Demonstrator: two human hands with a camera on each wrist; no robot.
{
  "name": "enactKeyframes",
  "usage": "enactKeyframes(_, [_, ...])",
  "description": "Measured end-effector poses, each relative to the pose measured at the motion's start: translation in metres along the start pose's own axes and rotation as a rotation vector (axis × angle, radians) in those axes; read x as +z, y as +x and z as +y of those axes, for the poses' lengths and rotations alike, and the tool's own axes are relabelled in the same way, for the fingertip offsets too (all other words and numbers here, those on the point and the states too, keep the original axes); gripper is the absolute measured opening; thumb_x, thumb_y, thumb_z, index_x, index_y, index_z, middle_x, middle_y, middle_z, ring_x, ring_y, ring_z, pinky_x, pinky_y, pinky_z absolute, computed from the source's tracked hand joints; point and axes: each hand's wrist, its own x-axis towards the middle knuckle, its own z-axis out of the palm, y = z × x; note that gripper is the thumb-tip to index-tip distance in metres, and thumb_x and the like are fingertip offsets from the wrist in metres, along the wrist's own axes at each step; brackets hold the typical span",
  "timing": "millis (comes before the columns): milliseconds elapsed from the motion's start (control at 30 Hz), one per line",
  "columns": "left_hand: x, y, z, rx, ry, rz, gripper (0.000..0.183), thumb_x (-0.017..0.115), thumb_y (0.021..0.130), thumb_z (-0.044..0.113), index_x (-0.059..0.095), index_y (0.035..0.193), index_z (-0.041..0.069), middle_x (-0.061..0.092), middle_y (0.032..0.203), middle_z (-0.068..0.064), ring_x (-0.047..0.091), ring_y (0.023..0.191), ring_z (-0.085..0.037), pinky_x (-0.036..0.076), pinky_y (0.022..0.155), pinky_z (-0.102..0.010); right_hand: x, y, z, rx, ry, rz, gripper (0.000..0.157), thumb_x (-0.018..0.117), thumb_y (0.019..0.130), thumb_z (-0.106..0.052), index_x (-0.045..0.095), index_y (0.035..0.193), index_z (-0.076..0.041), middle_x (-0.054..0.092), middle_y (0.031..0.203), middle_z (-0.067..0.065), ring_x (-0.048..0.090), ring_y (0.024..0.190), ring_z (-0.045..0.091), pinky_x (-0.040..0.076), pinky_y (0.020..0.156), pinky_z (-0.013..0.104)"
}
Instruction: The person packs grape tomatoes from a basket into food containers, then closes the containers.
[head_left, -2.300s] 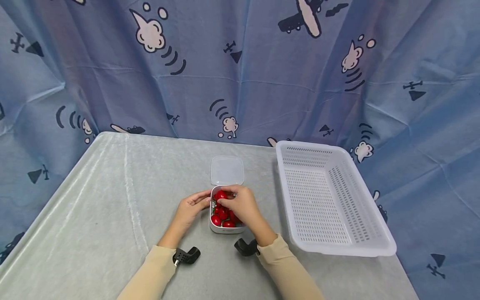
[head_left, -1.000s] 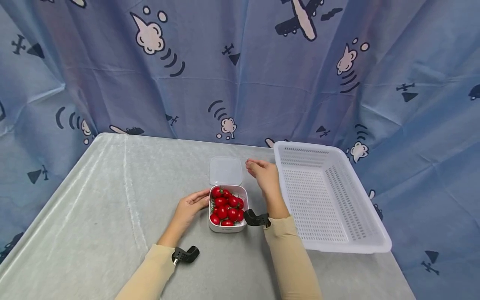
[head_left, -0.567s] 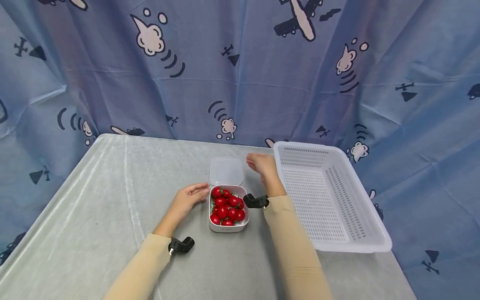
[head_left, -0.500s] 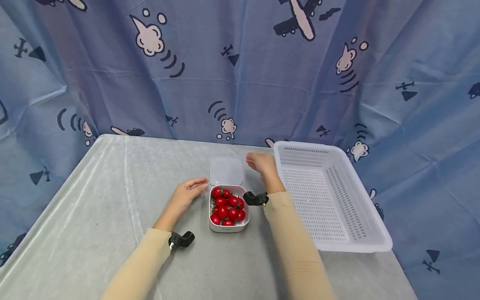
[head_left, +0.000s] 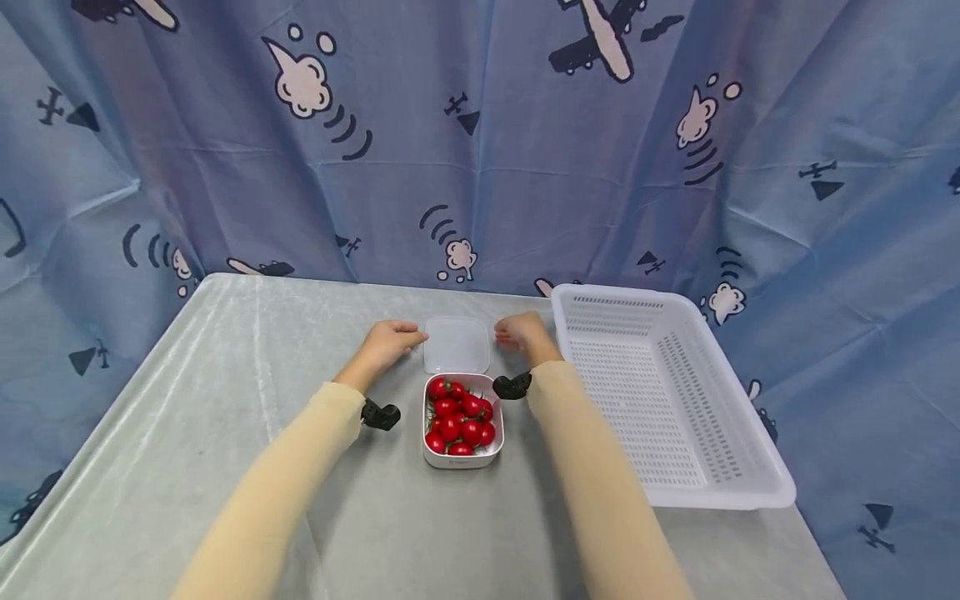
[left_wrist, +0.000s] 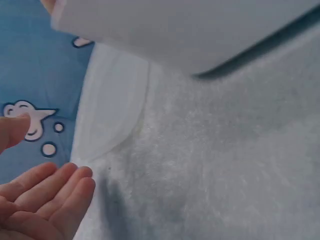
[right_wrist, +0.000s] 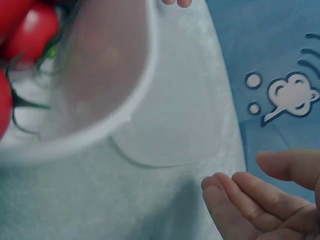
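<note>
A clear, flat plastic lid (head_left: 457,345) lies on the table just behind a white food box (head_left: 462,463). Several cherry tomatoes (head_left: 471,431) with green stems fill most of the box, leaving a gap at its right side. At the lid's left edge is my left hand (head_left: 386,343), its fingers extended and holding nothing. On the opposite side of the lid, my right hand (head_left: 522,333) has its thumb apart from the fingers. In the right wrist view, a gap shows between those fingertips (right_wrist: 215,181) and the lid.
To the right stands a large white perforated basket (head_left: 645,408) with nothing inside. A blue patterned curtain (head_left: 390,125) hangs behind the far edge of the cloth-covered table (head_left: 202,467). Black wrist cameras (head_left: 381,415) sit on both wrists, one beside each side of the box.
My right hand has left the tomatoes and moved up beside the lid. My left hand has let go of the box's side and moved forward to the lid's left edge.
</note>
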Motion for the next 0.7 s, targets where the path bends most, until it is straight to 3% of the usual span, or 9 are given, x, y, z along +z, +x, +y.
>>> enactKeyframes(100, [0.005, 0.006, 0.003, -0.024, 0.025, -0.002, 0.053, 0.065, 0.094, 0.028, 0.056, 0.136, -0.004, 0.062, 0.134, -0.02, 0.063, 0.115, -0.029, 0.053, 0.1, -0.037, -0.003, 0.032, 0.014, 0.056, 0.01, -0.02, 0.034, 0.067, 0.086, 0.003, 0.061, 0.118, 0.012, 0.07, 0.113, 0.024, 0.071, 0.103, 0.029, 0.061, 0.088, 0.034])
enactKeyframes(167, [0.007, 0.008, 0.003, -0.042, 0.002, -0.004, 0.053, 0.065, 0.095, 0.026, 0.054, 0.136, -0.005, 0.061, 0.136, -0.021, 0.062, 0.119, -0.029, 0.054, 0.101, -0.035, -0.003, 0.038, 0.018, 0.098, 0.019, -0.034, 0.033, 0.067, 0.087, 0.003, 0.061, 0.119, 0.01, 0.069, 0.114, 0.024, 0.071, 0.104, 0.03, 0.061, 0.089, 0.034])
enactKeyframes(367, [0.01, 0.016, 0.002, -0.082, -0.092, -0.003, 0.05, 0.063, 0.097, 0.02, 0.051, 0.136, -0.009, 0.055, 0.141, -0.024, 0.058, 0.128, -0.033, 0.053, 0.104, -0.035, -0.003, 0.004, 0.008, 0.119, 0.03, -0.038, 0.022, 0.063, 0.09, 0.001, 0.065, 0.11, 0.009, 0.072, 0.097, 0.018, 0.071, 0.081, 0.021, 0.062, 0.079, 0.029])
enactKeyframes(400, [0.011, 0.017, 0.002, -0.094, -0.112, -0.006, 0.05, 0.062, 0.097, 0.018, 0.051, 0.136, -0.01, 0.054, 0.142, -0.024, 0.057, 0.129, -0.033, 0.053, 0.104, -0.036, -0.002, -0.009, 0.003, 0.132, 0.021, -0.022, 0.026, 0.06, 0.093, -0.001, 0.064, 0.117, 0.008, 0.072, 0.101, 0.017, 0.07, 0.084, 0.02, 0.061, 0.085, 0.029])
enactKeyframes(500, [0.012, 0.019, 0.004, -0.134, -0.163, -0.014, 0.048, 0.061, 0.098, 0.015, 0.049, 0.138, -0.01, 0.051, 0.145, -0.023, 0.056, 0.131, -0.033, 0.053, 0.103, -0.037, -0.002, -0.02, -0.002, 0.15, 0.046, -0.053, 0.027, 0.059, 0.095, -0.002, 0.064, 0.119, 0.009, 0.071, 0.099, 0.016, 0.07, 0.079, 0.019, 0.061, 0.087, 0.03])
enactKeyframes(700, [0.013, 0.02, 0.005, -0.168, -0.226, 0.004, 0.043, 0.059, 0.097, 0.01, 0.051, 0.135, -0.011, 0.052, 0.144, -0.023, 0.055, 0.131, -0.034, 0.055, 0.099, -0.038, 0.0, -0.027, -0.007, 0.197, 0.101, -0.087, 0.031, 0.058, 0.096, 0.0, 0.061, 0.125, 0.007, 0.067, 0.102, 0.014, 0.067, 0.084, 0.02, 0.054, 0.101, 0.034])
